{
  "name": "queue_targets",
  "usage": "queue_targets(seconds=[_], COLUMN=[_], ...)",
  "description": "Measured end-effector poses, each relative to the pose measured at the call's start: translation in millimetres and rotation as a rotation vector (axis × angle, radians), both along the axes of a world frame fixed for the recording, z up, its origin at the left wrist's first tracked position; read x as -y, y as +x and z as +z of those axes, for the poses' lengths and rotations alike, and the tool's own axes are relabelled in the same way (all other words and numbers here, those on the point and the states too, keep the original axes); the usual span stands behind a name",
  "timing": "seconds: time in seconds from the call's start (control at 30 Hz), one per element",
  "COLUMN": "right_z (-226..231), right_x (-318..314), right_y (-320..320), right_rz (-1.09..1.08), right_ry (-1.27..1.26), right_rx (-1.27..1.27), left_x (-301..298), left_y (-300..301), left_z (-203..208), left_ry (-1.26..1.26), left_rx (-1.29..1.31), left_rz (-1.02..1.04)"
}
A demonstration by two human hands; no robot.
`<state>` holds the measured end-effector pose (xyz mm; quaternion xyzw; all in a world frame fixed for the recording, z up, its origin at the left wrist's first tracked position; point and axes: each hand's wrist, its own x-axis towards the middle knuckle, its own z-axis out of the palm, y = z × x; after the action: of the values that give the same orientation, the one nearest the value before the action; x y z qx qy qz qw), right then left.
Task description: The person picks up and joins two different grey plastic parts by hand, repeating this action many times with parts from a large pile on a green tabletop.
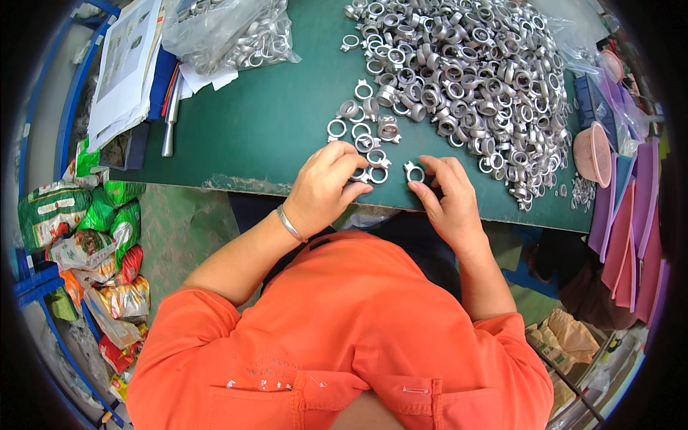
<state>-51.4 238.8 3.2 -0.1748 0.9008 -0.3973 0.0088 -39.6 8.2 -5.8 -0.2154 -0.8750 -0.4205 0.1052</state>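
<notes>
Near the front edge of a green worktable, my left hand is closed, thumb and fingers around a small grey metal ring that they partly hide. Just to the right, my right hand pinches another metal ring with a small lug on its rim. Between and beyond the hands lies a loose cluster of similar rings, some touching each other. A large heap of these lugged metal rings spreads over the table's far right side.
A clear plastic bag of metal parts lies at the far left, beside papers and a metal-handled tool. On the right are a pink basket and purple and pink bins. Colourful packages stand on the left.
</notes>
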Motion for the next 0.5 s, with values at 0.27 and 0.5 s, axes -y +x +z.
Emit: queue_targets(seconds=[0.27, 0.5], right_z=[1.6, 3.7], right_x=[3.8, 4.2], right_y=[-0.8, -2.3], right_rz=[0.13, 0.09], right_ry=[0.06, 0.136], right_rx=[-0.033, -0.095], left_x=[12.1, 6.7], left_y=[11.1, 15.1], left_z=[1.4, 8.5], left_ry=[-0.021, -0.01], left_rx=[0.114, 0.092], left_rz=[0.012, 0.047])
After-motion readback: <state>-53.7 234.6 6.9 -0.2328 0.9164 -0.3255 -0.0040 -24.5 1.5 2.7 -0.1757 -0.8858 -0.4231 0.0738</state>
